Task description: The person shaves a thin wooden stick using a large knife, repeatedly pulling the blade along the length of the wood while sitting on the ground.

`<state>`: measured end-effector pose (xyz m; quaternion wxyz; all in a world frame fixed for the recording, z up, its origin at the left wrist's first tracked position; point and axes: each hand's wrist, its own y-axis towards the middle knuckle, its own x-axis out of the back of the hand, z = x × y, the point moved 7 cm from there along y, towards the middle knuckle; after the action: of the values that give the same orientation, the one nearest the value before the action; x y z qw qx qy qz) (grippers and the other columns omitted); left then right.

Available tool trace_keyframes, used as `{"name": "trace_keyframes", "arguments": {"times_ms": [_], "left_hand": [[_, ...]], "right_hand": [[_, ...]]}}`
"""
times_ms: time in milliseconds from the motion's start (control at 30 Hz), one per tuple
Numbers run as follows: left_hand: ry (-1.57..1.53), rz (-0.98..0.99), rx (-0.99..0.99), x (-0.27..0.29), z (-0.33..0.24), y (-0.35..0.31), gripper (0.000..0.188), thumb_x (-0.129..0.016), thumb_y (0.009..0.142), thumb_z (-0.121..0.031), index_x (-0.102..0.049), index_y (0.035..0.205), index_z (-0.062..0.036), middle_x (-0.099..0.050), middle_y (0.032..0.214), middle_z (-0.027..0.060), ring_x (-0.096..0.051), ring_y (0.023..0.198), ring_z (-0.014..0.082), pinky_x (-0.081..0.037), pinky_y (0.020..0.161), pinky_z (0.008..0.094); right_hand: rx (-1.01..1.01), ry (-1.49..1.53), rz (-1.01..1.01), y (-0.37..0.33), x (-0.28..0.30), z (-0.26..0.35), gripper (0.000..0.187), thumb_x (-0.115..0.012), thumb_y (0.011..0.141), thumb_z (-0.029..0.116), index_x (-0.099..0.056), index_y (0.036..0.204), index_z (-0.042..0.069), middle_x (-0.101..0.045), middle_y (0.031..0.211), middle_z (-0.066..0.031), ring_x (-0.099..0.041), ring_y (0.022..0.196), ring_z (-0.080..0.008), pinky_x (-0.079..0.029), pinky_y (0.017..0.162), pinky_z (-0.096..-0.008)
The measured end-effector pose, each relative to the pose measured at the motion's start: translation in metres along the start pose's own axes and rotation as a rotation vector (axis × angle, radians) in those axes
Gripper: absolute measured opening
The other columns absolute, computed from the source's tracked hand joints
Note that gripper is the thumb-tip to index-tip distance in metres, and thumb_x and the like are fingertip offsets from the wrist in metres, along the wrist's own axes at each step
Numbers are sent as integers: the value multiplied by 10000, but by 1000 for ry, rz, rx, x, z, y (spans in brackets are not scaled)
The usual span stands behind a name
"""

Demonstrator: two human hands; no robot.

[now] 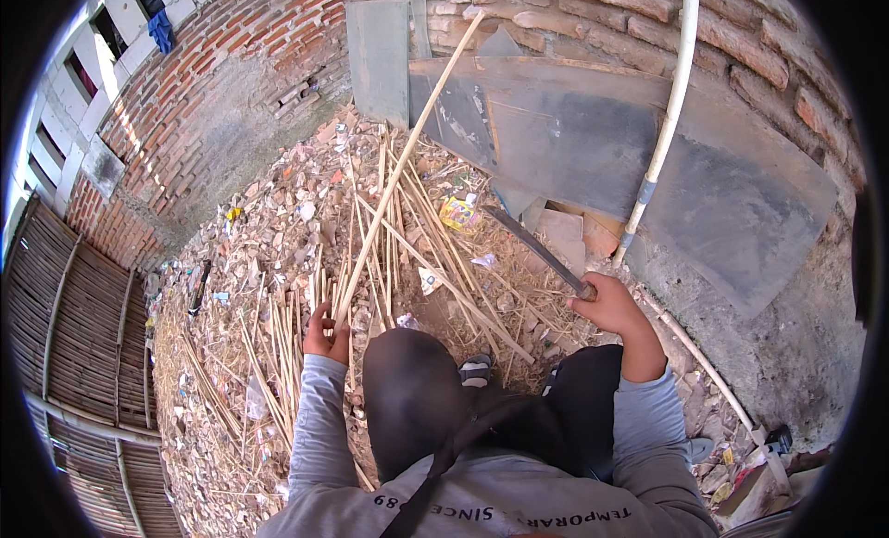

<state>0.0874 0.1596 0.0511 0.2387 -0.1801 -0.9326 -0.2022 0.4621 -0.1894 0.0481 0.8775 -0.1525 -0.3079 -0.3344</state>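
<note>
My left hand [326,336] is closed around the lower end of a long pale bamboo strip [413,149]. The strip slants up and away, its far end in front of the brick wall. In my right hand [613,308] is the wooden handle of a machete [539,245]; its dark blade points away to the upper left, apart from the strip. Several loose bamboo strips [444,237] lie on the ground between my hands. Another bunch of strips [282,348] lies beside my left hand.
Rubble and litter [269,223] cover the ground. Dark grey panels [574,135] lean on the brick wall [639,29] ahead. A white pipe [669,121] rises at the right, and a bamboo screen [79,325] stands at the left.
</note>
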Motion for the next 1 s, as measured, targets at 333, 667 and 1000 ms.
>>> {"name": "trace_keyframes", "arguments": {"times_ms": [333,667,1000], "left_hand": [[136,210,174,8,21,-108,347,-474,963,-299,-601,874,10,-584,656,131,-560,600,207,-451,595,337],[340,249,123,22,38,-176,447,-378,985,-360,-582,836,9,-622,735,208,-626,726,385,-472,661,432],[415,345,193,32,26,-189,375,-429,960,-348,-581,831,-31,-590,701,243,-574,693,465,-453,616,499]], "right_hand": [[190,-9,-156,-8,-2,20,360,-758,711,241,-638,965,17,-594,661,-167,-591,620,-290,-448,598,-383],[194,-209,-3,-11,-44,72,305,-721,723,276,-637,945,85,-619,718,-167,-625,733,-357,-479,643,-435],[308,-427,171,10,-118,96,264,-682,703,277,-629,916,131,-645,792,-127,-637,794,-336,-494,666,-468]]}}
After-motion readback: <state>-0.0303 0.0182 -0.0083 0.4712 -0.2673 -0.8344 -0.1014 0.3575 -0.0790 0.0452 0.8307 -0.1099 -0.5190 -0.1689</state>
